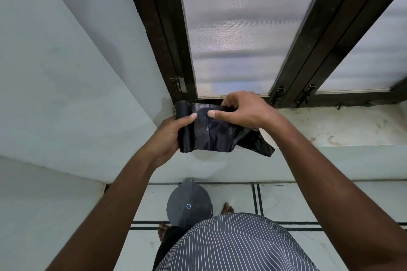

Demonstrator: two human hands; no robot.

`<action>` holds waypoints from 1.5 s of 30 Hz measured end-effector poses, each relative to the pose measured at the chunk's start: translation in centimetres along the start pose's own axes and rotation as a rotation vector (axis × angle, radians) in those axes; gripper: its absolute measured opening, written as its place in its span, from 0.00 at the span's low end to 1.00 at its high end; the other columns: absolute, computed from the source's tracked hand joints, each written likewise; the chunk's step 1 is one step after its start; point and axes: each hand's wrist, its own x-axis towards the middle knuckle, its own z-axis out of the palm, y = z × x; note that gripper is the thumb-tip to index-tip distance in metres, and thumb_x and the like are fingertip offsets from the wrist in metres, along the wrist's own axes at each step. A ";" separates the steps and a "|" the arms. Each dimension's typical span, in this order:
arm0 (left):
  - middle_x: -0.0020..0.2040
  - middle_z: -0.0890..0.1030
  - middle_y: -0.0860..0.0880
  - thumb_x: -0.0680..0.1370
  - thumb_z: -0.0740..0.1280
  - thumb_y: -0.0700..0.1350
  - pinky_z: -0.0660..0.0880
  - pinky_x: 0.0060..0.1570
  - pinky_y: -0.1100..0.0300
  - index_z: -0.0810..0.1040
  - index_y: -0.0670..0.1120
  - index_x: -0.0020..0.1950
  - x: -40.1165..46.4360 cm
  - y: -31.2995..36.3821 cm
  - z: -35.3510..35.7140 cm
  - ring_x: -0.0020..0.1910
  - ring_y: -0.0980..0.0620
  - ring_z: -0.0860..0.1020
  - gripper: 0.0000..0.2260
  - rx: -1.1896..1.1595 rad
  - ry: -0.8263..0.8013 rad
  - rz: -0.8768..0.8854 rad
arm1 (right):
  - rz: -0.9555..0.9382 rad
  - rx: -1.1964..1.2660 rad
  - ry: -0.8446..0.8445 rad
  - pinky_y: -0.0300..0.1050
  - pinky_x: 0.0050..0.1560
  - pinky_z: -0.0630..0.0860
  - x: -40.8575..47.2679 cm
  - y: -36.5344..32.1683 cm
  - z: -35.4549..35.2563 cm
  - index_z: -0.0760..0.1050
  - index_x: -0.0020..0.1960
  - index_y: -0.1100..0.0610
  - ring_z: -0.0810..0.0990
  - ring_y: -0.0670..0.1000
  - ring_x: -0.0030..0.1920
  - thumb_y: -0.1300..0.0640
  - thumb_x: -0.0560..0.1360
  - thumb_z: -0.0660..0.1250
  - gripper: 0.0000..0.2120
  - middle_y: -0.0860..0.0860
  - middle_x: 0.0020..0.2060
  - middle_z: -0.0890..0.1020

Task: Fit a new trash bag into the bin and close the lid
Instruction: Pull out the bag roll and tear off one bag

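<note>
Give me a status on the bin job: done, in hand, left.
Done: nothing fitted yet; the grey bin on the floor has its lid shut. In hand: the left hand grips the roll of black bags while the right hand pulls the loose bag off it. Left: separate the bag, open the bin, line it, close the lid.

Striped grey shirt point(233, 246) with thin white lines, bare forearms, apparently barefoot

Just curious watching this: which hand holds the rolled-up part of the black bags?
The left hand grips the bag roll; the right hand pinches the unrolled loose bag.
</note>
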 end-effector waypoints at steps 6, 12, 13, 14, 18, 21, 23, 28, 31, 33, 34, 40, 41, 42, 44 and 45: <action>0.69 0.84 0.42 0.85 0.70 0.52 0.78 0.70 0.43 0.80 0.46 0.74 -0.2 0.2 0.7 0.70 0.42 0.82 0.19 0.024 -0.033 0.043 | -0.091 0.263 -0.233 0.50 0.55 0.85 0.0 -2.0 0.3 0.85 0.58 0.45 0.89 0.45 0.50 0.22 0.72 0.72 0.29 0.44 0.50 0.90; 0.71 0.84 0.45 0.83 0.72 0.56 0.75 0.73 0.41 0.79 0.47 0.75 -0.6 0.5 -0.4 0.71 0.44 0.82 0.23 0.029 -0.042 0.033 | -0.057 0.388 -0.377 0.63 0.61 0.86 0.1 -0.1 0.8 0.88 0.52 0.52 0.92 0.54 0.50 0.34 0.74 0.79 0.22 0.52 0.48 0.91; 0.71 0.84 0.46 0.83 0.72 0.56 0.75 0.73 0.42 0.80 0.47 0.75 -0.7 0.5 -0.6 0.71 0.45 0.82 0.23 0.033 -0.054 0.029 | -0.049 0.425 -0.372 0.61 0.61 0.86 0.1 0.1 0.8 0.88 0.53 0.52 0.92 0.54 0.50 0.35 0.75 0.79 0.21 0.52 0.48 0.91; 0.71 0.84 0.46 0.84 0.71 0.56 0.75 0.73 0.43 0.80 0.47 0.75 -0.7 0.5 -0.7 0.71 0.45 0.82 0.22 0.028 -0.069 0.020 | -0.042 0.459 -0.359 0.58 0.60 0.86 0.1 0.3 0.9 0.87 0.54 0.52 0.91 0.54 0.50 0.35 0.76 0.78 0.21 0.52 0.48 0.91; 0.71 0.83 0.44 0.85 0.69 0.51 0.78 0.70 0.44 0.80 0.44 0.74 -1.0 0.6 -1.5 0.72 0.44 0.81 0.19 0.006 -0.089 -0.004 | -0.058 0.443 -0.307 0.54 0.51 0.76 0.1 0.4 0.6 0.85 0.54 0.55 0.84 0.54 0.44 0.38 0.81 0.74 0.19 0.58 0.47 0.88; 0.68 0.86 0.46 0.85 0.71 0.52 0.81 0.68 0.44 0.80 0.44 0.73 -1.3 0.8 -1.9 0.68 0.45 0.84 0.20 0.104 -0.060 0.012 | -0.042 0.441 -0.299 0.53 0.51 0.77 0.0 0.1 0.5 0.86 0.54 0.55 0.86 0.55 0.45 0.41 0.82 0.74 0.17 0.56 0.46 0.88; 0.65 0.87 0.48 0.83 0.72 0.53 0.80 0.69 0.44 0.82 0.46 0.71 -1.4 1.0 -1.8 0.65 0.47 0.86 0.19 0.192 -0.016 0.029 | -0.027 0.462 -0.293 0.51 0.50 0.79 -0.2 -0.1 0.4 0.87 0.52 0.53 0.88 0.55 0.45 0.39 0.81 0.75 0.17 0.51 0.46 0.90; 0.64 0.88 0.48 0.83 0.73 0.53 0.79 0.70 0.47 0.84 0.46 0.70 -1.4 1.1 -1.6 0.64 0.48 0.86 0.19 0.207 0.008 0.064 | -0.051 0.474 -0.252 0.49 0.52 0.79 -0.2 -0.3 0.4 0.89 0.49 0.52 0.89 0.50 0.45 0.39 0.79 0.78 0.16 0.52 0.45 0.91; 0.64 0.88 0.48 0.82 0.74 0.53 0.80 0.69 0.47 0.84 0.46 0.69 -1.1 1.1 -1.5 0.64 0.49 0.86 0.18 0.198 0.002 0.076 | -0.050 0.493 -0.242 0.46 0.53 0.81 0.1 -0.1 0.7 0.90 0.50 0.51 0.91 0.55 0.49 0.43 0.79 0.79 0.11 0.51 0.45 0.92; 0.63 0.88 0.47 0.82 0.74 0.53 0.80 0.69 0.47 0.85 0.46 0.68 -0.9 1.1 -1.6 0.64 0.48 0.86 0.18 0.189 0.007 0.086 | -0.044 0.493 -0.217 0.37 0.43 0.78 0.4 0.1 0.9 0.90 0.48 0.51 0.89 0.49 0.40 0.44 0.79 0.80 0.11 0.48 0.41 0.91; 0.63 0.88 0.47 0.82 0.75 0.53 0.80 0.69 0.47 0.85 0.45 0.68 -0.8 1.1 -1.7 0.64 0.48 0.86 0.18 0.185 0.011 0.090 | -0.041 0.487 -0.197 0.35 0.40 0.75 0.6 0.1 1.1 0.90 0.47 0.52 0.86 0.46 0.37 0.44 0.78 0.80 0.11 0.48 0.38 0.90; 0.60 0.89 0.46 0.79 0.76 0.54 0.81 0.66 0.52 0.87 0.44 0.64 -0.3 1.1 -1.4 0.62 0.48 0.87 0.18 0.193 0.026 0.102 | 0.009 0.435 -0.120 0.42 0.36 0.70 1.2 0.2 2.3 0.90 0.45 0.54 0.78 0.43 0.31 0.42 0.75 0.83 0.15 0.47 0.32 0.86; 0.60 0.89 0.47 0.78 0.76 0.54 0.82 0.64 0.54 0.88 0.45 0.63 -0.2 1.0 -1.3 0.61 0.48 0.87 0.18 0.195 0.025 0.107 | 0.013 0.425 -0.114 0.43 0.38 0.71 1.2 0.2 2.5 0.90 0.45 0.54 0.79 0.45 0.32 0.41 0.74 0.83 0.16 0.49 0.34 0.88; 0.59 0.89 0.46 0.78 0.76 0.53 0.83 0.62 0.56 0.88 0.45 0.62 -0.2 0.9 -1.1 0.60 0.48 0.87 0.17 0.193 0.024 0.113 | 0.019 0.416 -0.109 0.45 0.40 0.72 1.2 0.2 2.7 0.90 0.45 0.54 0.80 0.46 0.34 0.41 0.74 0.83 0.16 0.52 0.36 0.89; 0.58 0.90 0.46 0.80 0.76 0.50 0.84 0.59 0.59 0.88 0.45 0.61 -0.1 0.6 -0.8 0.60 0.48 0.88 0.13 0.201 0.028 0.125 | 0.034 0.382 -0.092 0.46 0.41 0.73 1.3 0.2 3.0 0.89 0.42 0.52 0.80 0.46 0.33 0.40 0.73 0.83 0.16 0.52 0.35 0.89; 0.58 0.90 0.46 0.81 0.75 0.48 0.83 0.60 0.57 0.88 0.45 0.61 0.0 0.5 -0.6 0.59 0.48 0.88 0.11 0.204 0.031 0.130 | 0.046 0.347 -0.078 0.46 0.39 0.73 1.4 0.4 3.2 0.88 0.40 0.51 0.79 0.46 0.31 0.39 0.73 0.83 0.16 0.49 0.33 0.87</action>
